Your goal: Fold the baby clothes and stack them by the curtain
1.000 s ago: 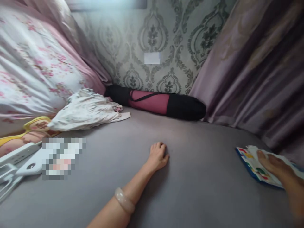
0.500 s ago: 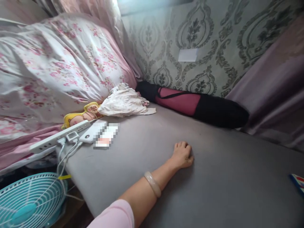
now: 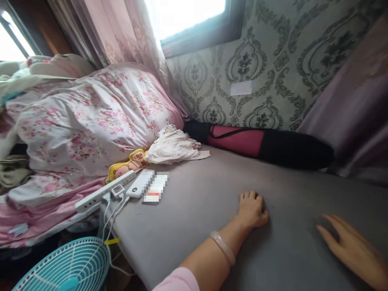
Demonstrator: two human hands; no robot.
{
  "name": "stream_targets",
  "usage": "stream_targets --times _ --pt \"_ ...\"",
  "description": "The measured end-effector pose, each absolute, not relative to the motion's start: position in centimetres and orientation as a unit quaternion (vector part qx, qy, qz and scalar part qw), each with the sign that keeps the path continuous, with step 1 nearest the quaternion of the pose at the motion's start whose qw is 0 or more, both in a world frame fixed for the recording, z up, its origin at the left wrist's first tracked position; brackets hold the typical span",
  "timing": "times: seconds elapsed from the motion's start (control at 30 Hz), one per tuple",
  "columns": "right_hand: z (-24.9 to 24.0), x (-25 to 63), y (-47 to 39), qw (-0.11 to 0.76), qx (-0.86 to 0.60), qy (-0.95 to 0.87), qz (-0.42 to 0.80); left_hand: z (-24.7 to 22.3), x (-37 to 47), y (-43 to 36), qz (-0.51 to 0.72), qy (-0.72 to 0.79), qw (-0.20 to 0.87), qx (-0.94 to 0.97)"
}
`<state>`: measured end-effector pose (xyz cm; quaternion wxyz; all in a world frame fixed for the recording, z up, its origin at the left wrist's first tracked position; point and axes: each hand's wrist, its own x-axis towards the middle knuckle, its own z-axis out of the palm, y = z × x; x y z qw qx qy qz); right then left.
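Note:
My left hand (image 3: 251, 209) rests on the grey padded surface (image 3: 194, 226), its fingers curled downward; its palm is hidden and no object shows in it. A pale bangle (image 3: 223, 247) circles that forearm, above a pink sleeve (image 3: 178, 279). At the right side, my right hand (image 3: 348, 242) reaches in over the same surface, slightly blurred. Its fingers are stretched out, with the thumb apart, and hold nothing. The two hands are well separated.
A black and pink long bag (image 3: 236, 141) lies along the patterned wall. At left are crumpled white cloth (image 3: 172, 147), a yellow cartoon cushion (image 3: 121, 169), a power strip (image 3: 93, 198), a white power bank (image 3: 139, 184), a blurred-out item (image 3: 156, 188) and a turquoise fan (image 3: 69, 266).
My right hand has come in from the right. The view has tilted up and turned left, showing the window and dropping the red-and-blue item at the right edge. My left hand remains curled on the surface.

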<state>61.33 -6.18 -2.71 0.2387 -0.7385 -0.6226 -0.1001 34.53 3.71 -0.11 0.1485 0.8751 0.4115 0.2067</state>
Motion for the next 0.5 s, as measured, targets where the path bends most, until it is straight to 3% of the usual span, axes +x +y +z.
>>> stream_targets --times 0.2,0.37,0.5 --pt "-4.1 53.1 -3.6 0.203 -0.692 -0.692 -0.021 0.6 34.2 4.3 0.176 0.385 0.167 0.890" --pt "-4.3 49.8 -3.9 0.173 -0.696 -0.696 -0.035 2.9 30.4 7.8 0.107 0.314 0.339 0.881" --pt "-4.8 49.4 -4.3 0.177 -0.692 -0.698 -0.058 5.1 23.6 11.3 0.232 0.448 0.305 0.808"
